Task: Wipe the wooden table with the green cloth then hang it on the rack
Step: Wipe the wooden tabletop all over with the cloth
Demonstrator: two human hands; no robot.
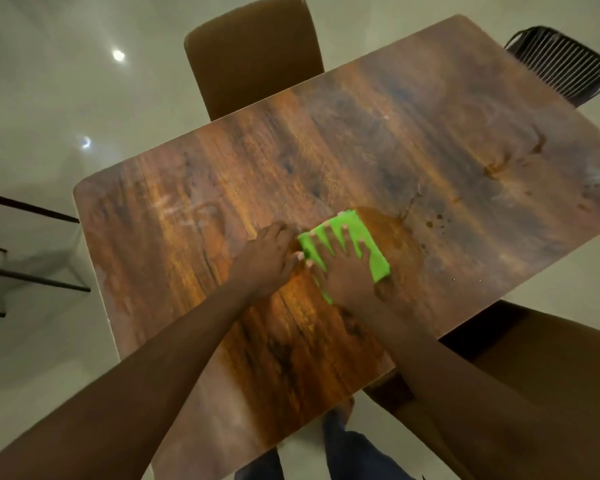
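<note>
Near the middle of the wooden table (pixel 194 216), toward the person's edge, the right hand (pixel 347 275) lies palm-down on the green cloth (pixel 373 252). Its fingers (pixel 343 233) are straight and spread wide, pressing the fabric flat against the wood. The left hand (pixel 271 258) rests on the bare tabletop just beside the cloth's left edge. Its fingers are loosely bent and grip nothing, and its thumb lies close to the right thumb, so the two hands sit side by side.

The cloth is folded into a compact rectangle. Its long axis runs roughly in line with the right hand, from the wrist end nearest the person out past the fingertips, angled slightly left. The far short edge shows beyond the fingertips, and a green strip shows along the hand's right side.

A wet brown stain (pixel 392 233) spreads on the wood around the cloth's far and right sides, with dark droplets (pixel 437 221) scattered just beyond it. Another brown splash (pixel 499 168) lies further toward the table's far right end.

A brown chair (pixel 253 57) stands at the far side and a dark slatted chair (pixel 561 60) at the far right corner. Another brown seat (pixel 541 375) is on the near right, and black metal legs (pixel 32 209) show at the left. All stand on a pale glossy floor (pixel 49 81).
</note>
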